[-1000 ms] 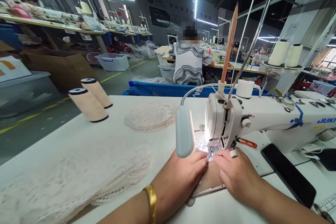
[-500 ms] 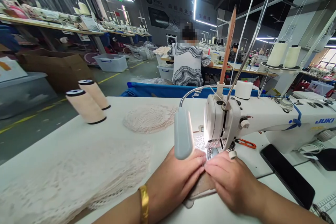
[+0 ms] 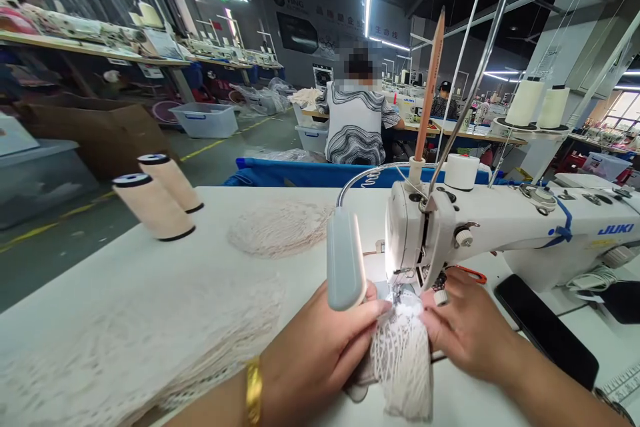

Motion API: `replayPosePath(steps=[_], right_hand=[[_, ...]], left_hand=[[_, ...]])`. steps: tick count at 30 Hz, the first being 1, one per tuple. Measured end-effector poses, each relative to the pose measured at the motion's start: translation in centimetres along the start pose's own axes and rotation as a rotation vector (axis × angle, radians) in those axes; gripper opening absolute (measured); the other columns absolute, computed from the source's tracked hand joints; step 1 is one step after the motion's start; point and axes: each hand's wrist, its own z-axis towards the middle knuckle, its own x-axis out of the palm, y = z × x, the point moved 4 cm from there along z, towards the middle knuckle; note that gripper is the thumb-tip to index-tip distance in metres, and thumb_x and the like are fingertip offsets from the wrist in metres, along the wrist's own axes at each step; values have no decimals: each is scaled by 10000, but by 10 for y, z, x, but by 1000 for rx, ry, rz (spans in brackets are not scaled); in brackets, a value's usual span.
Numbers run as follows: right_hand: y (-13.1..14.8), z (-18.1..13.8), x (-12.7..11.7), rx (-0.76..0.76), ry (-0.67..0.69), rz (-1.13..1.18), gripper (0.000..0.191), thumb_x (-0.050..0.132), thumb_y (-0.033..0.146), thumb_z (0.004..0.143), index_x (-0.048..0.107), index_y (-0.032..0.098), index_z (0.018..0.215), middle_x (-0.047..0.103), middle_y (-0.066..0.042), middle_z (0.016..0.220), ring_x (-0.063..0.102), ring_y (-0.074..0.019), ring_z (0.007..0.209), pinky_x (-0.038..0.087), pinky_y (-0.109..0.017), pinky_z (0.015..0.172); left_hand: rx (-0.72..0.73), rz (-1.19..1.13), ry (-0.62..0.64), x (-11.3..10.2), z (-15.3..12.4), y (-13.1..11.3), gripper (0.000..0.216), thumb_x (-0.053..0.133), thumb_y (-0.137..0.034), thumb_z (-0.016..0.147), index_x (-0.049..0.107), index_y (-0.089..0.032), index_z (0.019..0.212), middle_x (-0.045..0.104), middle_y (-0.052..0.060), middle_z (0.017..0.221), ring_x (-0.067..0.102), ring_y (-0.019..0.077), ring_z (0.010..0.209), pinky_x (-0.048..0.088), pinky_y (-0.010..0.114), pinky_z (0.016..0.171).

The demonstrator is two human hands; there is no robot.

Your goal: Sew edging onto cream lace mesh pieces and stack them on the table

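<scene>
A white lace piece with long fringe [image 3: 403, 367] lies under the needle area of the white sewing machine [image 3: 415, 233], its strands hanging toward me. My left hand [image 3: 325, 340] is closed at the lace's left edge, thumb pointing at the presser foot. On the opposite edge my right hand [image 3: 463, 323] pinches the lace between thumb and fingers. Part of a beige cloth [image 3: 364, 370] shows beneath the fringe, beside my left hand. A grey lamp head [image 3: 345, 260] hangs over my left fingers and hides some of them; its light washes out the stitching spot.
Stacked lace [image 3: 200, 340] lies at the left, with a rounder lace pile [image 3: 280, 227] behind it. Two beige thread cones [image 3: 155, 207] stand at the far left edge. To the right are a black phone [image 3: 547, 330] and orange snips [image 3: 473, 274]. A co-worker [image 3: 356, 120] sits ahead.
My hands, close together before at the needle, have moved apart. The fringed lace now spreads between them toward me, over the beige cloth. The view has shifted slightly.
</scene>
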Motion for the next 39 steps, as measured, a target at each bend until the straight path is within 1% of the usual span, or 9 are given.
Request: replayPosePath(steps=[2,4,8,12,17,25,32,36,39], right_hand=[[10,0,7,-82,134,63,79,631,196,1024,684,228,974,729,-51,1004,600,-245,935,490,-382,860],[7,0,12,-65,179,-2,106,661,140,979,678,239,946,736,-49,1030,599,-254,962,487,-391,876],[-15,0,10,63,83,-171,231,647,3,889,671,232,876,716,-73,951,601,-279,984,486,-419,892],[-6,-2,6,-29,25,-109,194,595,48,914,677,221,943,714,-81,945,602,-271,938,510,-400,850],[21,-4,16,-162,92,34,238,570,34,883,656,209,1019,765,-72,1088,640,-260,949,528,-398,894],[16,-5,18,-123,139,36,277,584,12,890,668,206,1069,789,-72,1126,669,-281,1031,523,-406,894],[17,-5,21,-87,207,13,229,609,21,904,647,209,1029,778,-60,1106,674,-269,986,485,-395,833],[17,-4,22,-78,205,32,205,599,31,922,649,206,1016,765,-62,1075,658,-264,967,481,-386,809],[18,-4,22,-81,188,58,214,585,29,926,657,205,1024,760,-67,1072,649,-260,965,483,-375,791]], left_hand=[[-6,-13,3,8,-4,3,312,445,-136,1015,738,-237,974,701,80,1041,632,253,905,533,362,780],[-23,-17,14,16,-9,4,327,444,-119,1009,744,-235,953,685,88,1071,634,261,922,537,380,784],[-4,-58,41,29,-12,-7,306,433,-134,1036,720,-222,976,686,98,1134,656,256,929,542,388,766],[67,-67,14,27,-8,-18,284,432,-105,1043,675,-211,942,734,84,1054,656,253,932,533,385,771],[100,-69,44,16,-3,-21,268,440,-93,1061,660,-212,965,768,52,994,683,230,896,528,355,748],[116,-49,41,17,-4,-25,305,411,-110,1091,654,-214,940,791,44,972,687,232,865,529,360,728],[125,-5,-12,22,-5,-20,294,411,-130,1100,663,-221,978,807,36,1003,707,243,886,522,388,755],[119,-4,-50,26,-9,-14,301,420,-110,1067,655,-229,923,792,34,949,694,243,859,504,399,763],[110,-11,-58,28,-12,-12,304,432,-100,1048,695,-240,989,793,37,991,689,249,891,494,420,808]])
